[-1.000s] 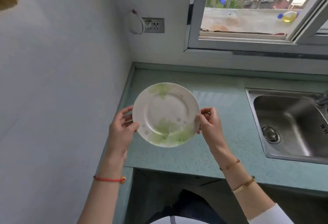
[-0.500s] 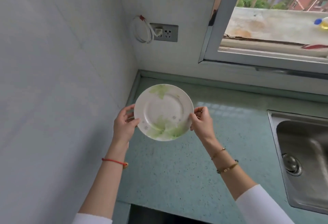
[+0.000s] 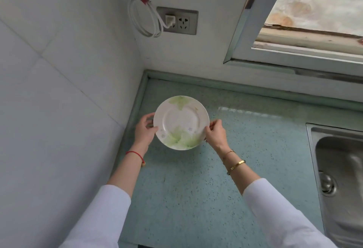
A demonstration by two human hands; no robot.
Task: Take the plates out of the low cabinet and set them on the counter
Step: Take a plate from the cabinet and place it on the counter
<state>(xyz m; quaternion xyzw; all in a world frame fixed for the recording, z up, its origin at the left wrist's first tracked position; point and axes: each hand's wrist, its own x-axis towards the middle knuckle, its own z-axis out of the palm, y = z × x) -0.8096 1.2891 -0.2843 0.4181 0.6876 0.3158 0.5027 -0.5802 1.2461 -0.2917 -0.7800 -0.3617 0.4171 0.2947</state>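
Observation:
A white plate (image 3: pixel 181 123) with pale green leaf prints is held level over the back left corner of the green speckled counter (image 3: pixel 192 192). My left hand (image 3: pixel 145 131) grips its left rim, thumb on top and fingers under. My right hand (image 3: pixel 215 134) pinches the right rim the same way. Whether the plate touches the counter I cannot tell. The low cabinet is out of view.
A tiled wall (image 3: pixel 59 100) runs along the left of the counter. On the back wall sits a socket (image 3: pixel 176 21) with a coiled white cable (image 3: pixel 145 17). A window frame (image 3: pixel 255 47) is at top right. A steel sink (image 3: pixel 339 179) lies at the right.
Both hands carried the plate forward and lower toward the counter's back left corner. The view moved in over the counter, and the counter's front edge dropped out of sight.

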